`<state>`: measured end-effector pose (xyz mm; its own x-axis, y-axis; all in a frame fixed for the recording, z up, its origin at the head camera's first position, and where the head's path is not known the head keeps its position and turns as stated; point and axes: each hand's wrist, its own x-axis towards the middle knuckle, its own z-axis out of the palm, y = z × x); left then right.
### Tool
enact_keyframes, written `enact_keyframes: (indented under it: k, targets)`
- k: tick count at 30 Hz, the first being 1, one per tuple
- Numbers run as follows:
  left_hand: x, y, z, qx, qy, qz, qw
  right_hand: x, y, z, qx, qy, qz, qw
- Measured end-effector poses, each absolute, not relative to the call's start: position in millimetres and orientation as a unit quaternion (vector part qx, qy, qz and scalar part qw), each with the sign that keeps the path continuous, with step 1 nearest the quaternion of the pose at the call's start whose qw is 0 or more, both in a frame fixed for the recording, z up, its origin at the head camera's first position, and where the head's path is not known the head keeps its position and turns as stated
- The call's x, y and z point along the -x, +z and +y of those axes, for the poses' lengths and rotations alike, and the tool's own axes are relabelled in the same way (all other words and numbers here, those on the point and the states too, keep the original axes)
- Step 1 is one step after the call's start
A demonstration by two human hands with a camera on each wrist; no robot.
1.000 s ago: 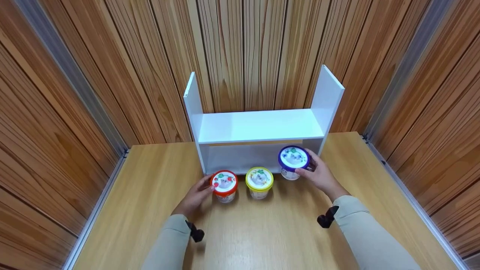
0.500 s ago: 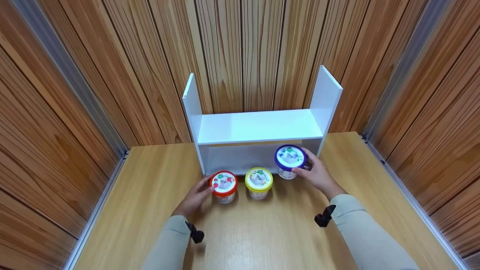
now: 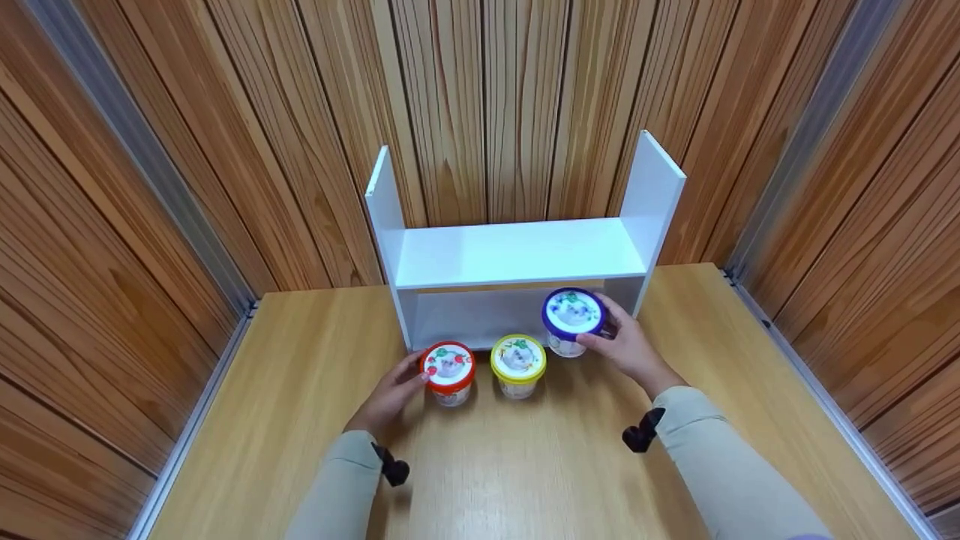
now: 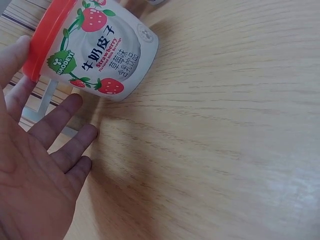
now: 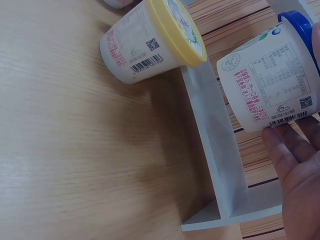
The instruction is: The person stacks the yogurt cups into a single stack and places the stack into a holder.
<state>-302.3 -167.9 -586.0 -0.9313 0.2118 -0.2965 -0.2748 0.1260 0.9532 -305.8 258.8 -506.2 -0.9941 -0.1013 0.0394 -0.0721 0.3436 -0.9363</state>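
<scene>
My right hand (image 3: 616,337) grips a white cup with a blue lid (image 3: 573,312), held a little above the table in front of the right end of the shelf's lower opening. The right wrist view shows my fingers (image 5: 292,160) wrapped under that blue-lidded cup (image 5: 265,85). My left hand (image 3: 401,384) rests beside a red-lidded strawberry cup (image 3: 448,367); the thumb touches its lid and the fingers (image 4: 60,122) lie straight next to the red-lidded cup (image 4: 97,52). A yellow-lidded cup (image 3: 518,360) stands between the two.
A white two-level shelf (image 3: 517,255) stands against the wooden back wall, both levels bare; its side panel (image 5: 212,150) is close to the blue-lidded cup. Wooden walls with metal rails close in the table (image 3: 525,465) on left and right.
My right hand has carried the blue-lidded cup a little to the left, nearer the shelf's lower opening. The left hand and the red and yellow cups have stayed put.
</scene>
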Motion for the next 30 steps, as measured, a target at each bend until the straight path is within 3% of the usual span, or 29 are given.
enact_keyframes:
  k: [30]
  targets:
    - [302.4, -586.7, -166.9, 0.036, 0.68, 0.708, 0.189, 307.3, -498.2, 235.8, 0.043, -0.581, 0.812, 0.025]
